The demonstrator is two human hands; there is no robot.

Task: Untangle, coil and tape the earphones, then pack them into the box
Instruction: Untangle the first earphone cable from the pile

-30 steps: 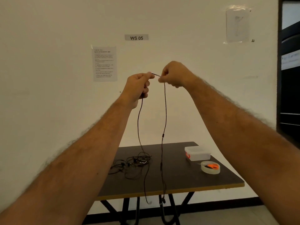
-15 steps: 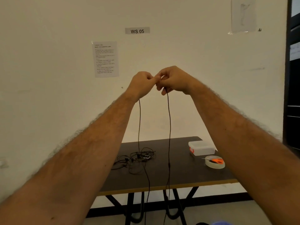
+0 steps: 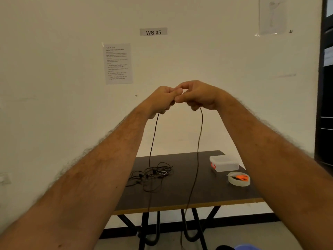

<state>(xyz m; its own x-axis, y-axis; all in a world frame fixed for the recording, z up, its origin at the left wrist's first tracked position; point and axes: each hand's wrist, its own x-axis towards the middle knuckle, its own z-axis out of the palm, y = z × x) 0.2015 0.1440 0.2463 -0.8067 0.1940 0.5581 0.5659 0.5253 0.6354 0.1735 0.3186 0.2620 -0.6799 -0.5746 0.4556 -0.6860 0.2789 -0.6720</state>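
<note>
I hold a black earphone cable [image 3: 199, 139] up at chest height in front of the wall. My left hand [image 3: 162, 101] and my right hand [image 3: 199, 95] touch at the fingertips, both pinched on the cable. Two strands hang down from them, one under each hand, past the table's front edge. A tangled heap of more black earphones [image 3: 153, 175] lies on the dark table [image 3: 207, 193]. The clear plastic box [image 3: 224, 163] with a red latch stands closed at the table's right rear.
A clear tape roll [image 3: 238, 183] sits in front of the box with orange scissors [image 3: 240, 177] lying across it. The wall ahead carries an instruction sheet [image 3: 118, 63] and a "WS 05" label [image 3: 153, 31]. A dark doorway [image 3: 326, 87] is at the right.
My hands came together until the fingertips touch, and the short span of cable between them is gone. The two hanging strands now hang further apart.
</note>
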